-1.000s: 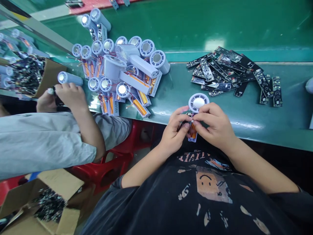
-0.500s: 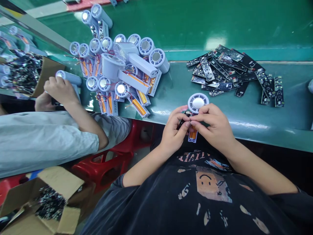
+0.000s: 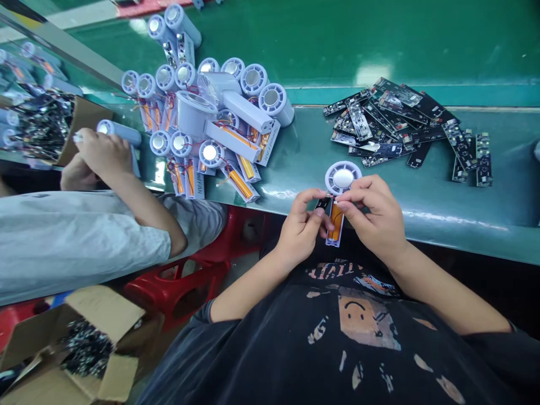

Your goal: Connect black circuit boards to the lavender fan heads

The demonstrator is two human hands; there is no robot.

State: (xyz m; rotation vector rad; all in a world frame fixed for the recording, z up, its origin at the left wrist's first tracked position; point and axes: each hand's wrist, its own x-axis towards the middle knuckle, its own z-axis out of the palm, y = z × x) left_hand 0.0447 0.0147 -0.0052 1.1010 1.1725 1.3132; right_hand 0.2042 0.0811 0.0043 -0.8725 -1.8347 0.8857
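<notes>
My left hand (image 3: 300, 225) is closed on a small black circuit board (image 3: 323, 203), held between thumb and fingers; its lower fingers reach the open handle of a lilac handheld fan (image 3: 342, 176). The fan's round head, with a silver disc, points away from me at the table's edge. In its handle an orange battery (image 3: 335, 220) with a dark wire is exposed. My right hand (image 3: 375, 214) pinches a tiny white connector (image 3: 336, 201) beside the board, just below the fan head. The fingertips partly hide the wires there.
A pile of black circuit boards (image 3: 388, 126) lies ahead to the right. Many lilac fans (image 3: 198, 112) crowd the table on the left. A co-worker's hands (image 3: 99, 157) work further left near a cardboard box (image 3: 82, 126). An open carton (image 3: 101, 306) and red stools (image 3: 177, 292) are below.
My right hand has drawn slightly apart from my left, and its fingers have lifted. More of the orange battery and the white connector now shows. The co-worker's hand has shifted slightly.
</notes>
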